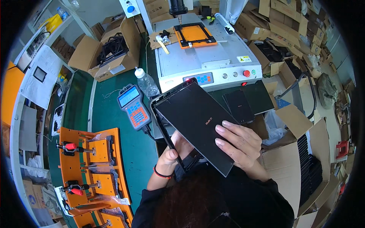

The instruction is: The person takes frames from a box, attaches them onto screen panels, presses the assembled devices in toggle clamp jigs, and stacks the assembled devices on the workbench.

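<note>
My left hand (pixel 176 150) is closed round the near side of a thin black rectangular frame (pixel 162 128), its thumb over the rim. A flat black rectangular panel (pixel 192 114) with a small mark lies tilted over that frame, covering much of it. My right hand (pixel 240 145) grips the panel's right side, fingers spread on its upper face; the thumb is hidden. Panel and frame are close together at the far left corner, with a gap between them along the left side. Several similar black panels (pixel 239 107) lie on a dark surface beyond my right hand.
Ahead stands a grey bench machine (pixel 178 57) with an orange plate (pixel 205 41) and a red button (pixel 246 73). A handheld keypad unit (pixel 134 107) and a clear bottle (pixel 147 83) stand on the green table. Orange clamp fixtures (pixel 72 163) are at left, cardboard boxes (pixel 282 163) at right.
</note>
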The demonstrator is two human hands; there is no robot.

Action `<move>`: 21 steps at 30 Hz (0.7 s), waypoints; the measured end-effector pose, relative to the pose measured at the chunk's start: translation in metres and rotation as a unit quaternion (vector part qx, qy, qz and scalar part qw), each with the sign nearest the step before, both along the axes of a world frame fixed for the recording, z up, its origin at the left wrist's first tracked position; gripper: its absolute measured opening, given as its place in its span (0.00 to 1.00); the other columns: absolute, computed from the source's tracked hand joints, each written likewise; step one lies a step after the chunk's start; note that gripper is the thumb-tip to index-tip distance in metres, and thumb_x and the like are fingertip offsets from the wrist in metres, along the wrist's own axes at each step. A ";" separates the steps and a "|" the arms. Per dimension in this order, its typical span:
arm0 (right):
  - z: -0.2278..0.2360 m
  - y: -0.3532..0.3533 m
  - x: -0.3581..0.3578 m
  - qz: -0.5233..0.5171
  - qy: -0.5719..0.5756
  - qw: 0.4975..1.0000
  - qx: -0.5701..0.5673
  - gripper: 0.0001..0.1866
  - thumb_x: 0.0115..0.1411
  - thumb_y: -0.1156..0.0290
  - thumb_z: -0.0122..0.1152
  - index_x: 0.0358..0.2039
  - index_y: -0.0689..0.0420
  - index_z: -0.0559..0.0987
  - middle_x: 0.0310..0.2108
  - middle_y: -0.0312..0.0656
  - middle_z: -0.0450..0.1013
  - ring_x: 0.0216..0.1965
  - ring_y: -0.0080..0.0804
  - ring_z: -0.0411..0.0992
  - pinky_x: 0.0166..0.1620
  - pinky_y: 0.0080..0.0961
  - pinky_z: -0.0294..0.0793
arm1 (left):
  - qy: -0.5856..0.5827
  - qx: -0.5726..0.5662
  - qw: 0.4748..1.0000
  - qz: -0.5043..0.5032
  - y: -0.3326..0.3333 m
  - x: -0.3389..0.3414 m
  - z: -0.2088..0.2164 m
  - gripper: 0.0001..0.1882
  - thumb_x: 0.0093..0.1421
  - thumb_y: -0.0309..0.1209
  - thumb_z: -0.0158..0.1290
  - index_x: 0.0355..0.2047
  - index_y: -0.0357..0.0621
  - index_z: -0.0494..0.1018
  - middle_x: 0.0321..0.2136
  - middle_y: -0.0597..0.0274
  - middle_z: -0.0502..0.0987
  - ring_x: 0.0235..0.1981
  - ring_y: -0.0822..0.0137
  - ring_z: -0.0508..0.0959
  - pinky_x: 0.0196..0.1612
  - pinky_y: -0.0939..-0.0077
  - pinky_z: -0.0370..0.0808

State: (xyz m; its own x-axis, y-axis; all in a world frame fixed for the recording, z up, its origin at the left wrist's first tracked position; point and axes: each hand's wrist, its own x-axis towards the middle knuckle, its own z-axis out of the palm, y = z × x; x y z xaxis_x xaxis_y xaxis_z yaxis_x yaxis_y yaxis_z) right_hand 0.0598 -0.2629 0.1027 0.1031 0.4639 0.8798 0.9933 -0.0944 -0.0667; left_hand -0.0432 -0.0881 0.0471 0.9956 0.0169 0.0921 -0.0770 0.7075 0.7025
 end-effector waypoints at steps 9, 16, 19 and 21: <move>-0.002 0.003 -0.003 0.000 0.001 1.000 0.007 0.13 0.54 0.69 0.61 0.42 0.50 0.79 0.40 0.40 0.79 0.41 0.33 0.78 0.38 0.20 0.77 | -0.021 0.000 1.000 -0.007 0.000 0.000 -0.005 0.63 0.38 0.57 0.65 0.66 0.41 0.44 0.63 0.48 0.50 0.64 0.50 0.53 0.63 0.53 0.52; 0.011 0.005 -0.005 -0.020 -0.008 0.999 -0.045 0.16 0.59 0.65 0.56 0.49 0.42 0.75 0.46 0.36 0.76 0.46 0.32 0.75 0.43 0.22 0.74 | -0.058 -0.008 0.998 -0.016 -0.001 0.011 -0.013 0.65 0.38 0.66 0.60 0.66 0.41 0.43 0.64 0.46 0.50 0.64 0.50 0.55 0.63 0.50 0.53; 0.031 0.010 -0.017 0.065 0.081 0.955 -0.278 0.34 0.55 0.36 0.45 0.57 0.43 0.70 0.59 0.42 0.64 0.60 0.41 0.62 0.59 0.41 0.60 | -0.128 -0.118 0.984 0.031 -0.018 0.029 0.008 0.66 0.39 0.79 0.44 0.67 0.43 0.41 0.64 0.39 0.49 0.64 0.46 0.54 0.64 0.46 0.53; 0.025 0.009 -0.021 0.068 0.066 0.950 -0.299 0.42 0.50 0.29 0.41 0.58 0.43 0.70 0.61 0.42 0.61 0.61 0.45 0.59 0.60 0.50 0.55 | -0.120 -0.152 0.981 0.032 -0.022 0.032 0.014 0.62 0.40 0.77 0.47 0.67 0.53 0.43 0.63 0.43 0.52 0.61 0.32 0.53 0.60 0.39 0.57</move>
